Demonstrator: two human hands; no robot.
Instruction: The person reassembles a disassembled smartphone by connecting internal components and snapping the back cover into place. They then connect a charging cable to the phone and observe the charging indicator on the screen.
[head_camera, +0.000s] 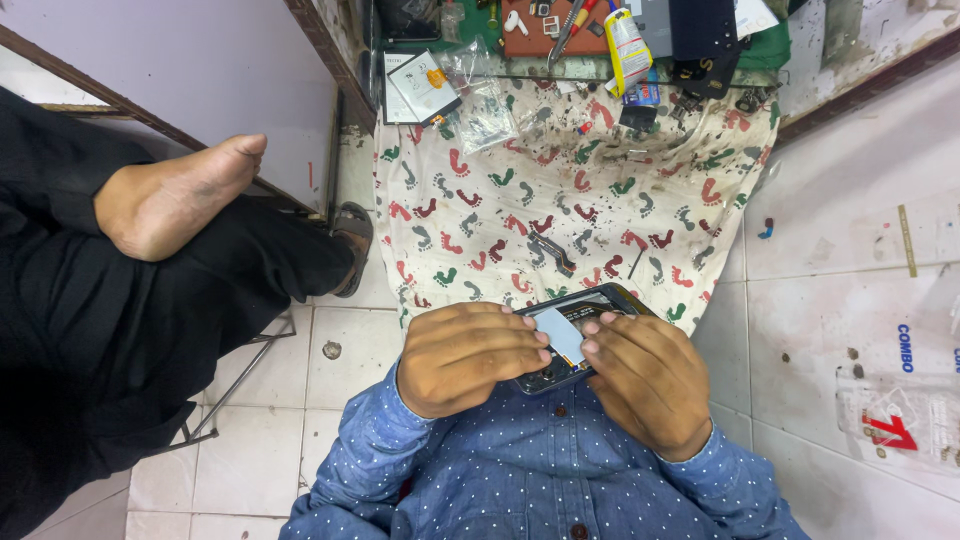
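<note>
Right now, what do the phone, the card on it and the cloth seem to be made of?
Phone: dark, glossy frame, likely plastic or metal; it glints at the edge. Card: thin, matt, pale, probably plastic or paper; both hands, left and right, press it. Cloth: soft printed fabric, draped, stained.

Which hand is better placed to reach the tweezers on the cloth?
Probably the right hand: the tweezers lie just beyond its fingertips, and the left hand grips the phone body more fully.
</note>
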